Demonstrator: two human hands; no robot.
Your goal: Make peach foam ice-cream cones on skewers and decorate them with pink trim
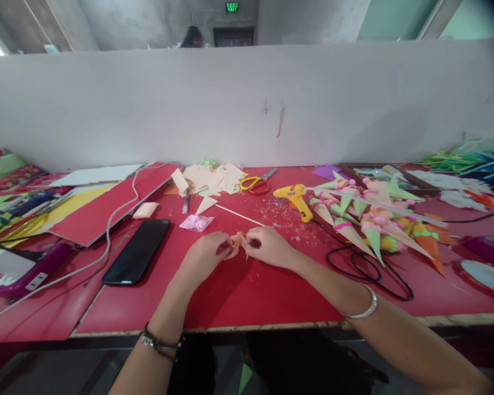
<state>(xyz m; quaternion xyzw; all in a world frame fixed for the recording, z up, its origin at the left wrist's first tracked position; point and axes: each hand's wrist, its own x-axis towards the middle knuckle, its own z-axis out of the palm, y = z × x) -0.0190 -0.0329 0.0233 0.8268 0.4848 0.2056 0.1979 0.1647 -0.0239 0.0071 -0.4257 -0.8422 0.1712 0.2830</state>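
Between my two hands is a small peach piece of thin craft sheet [239,244], curled and folded, paper or foam I cannot tell. My left hand [208,253] pinches its left side with thumb and fingers. On the other side my right hand [269,247] grips it the same way. A thin pale stick [241,215] lies just beyond my right hand. Past my left hand are a small pink packet [196,222] and a peach cone [206,206]. A yellow glue gun [295,200] rests on the red table to the right of my hands.
A black phone [137,252] lies left, near a red board [117,203]. Yellow-handled scissors [253,184] and cut peach pieces [214,178] are at the back. Several finished cones [370,211] are heaped right, beside a looping black cord [368,263]. A grey partition [189,109] stands behind.
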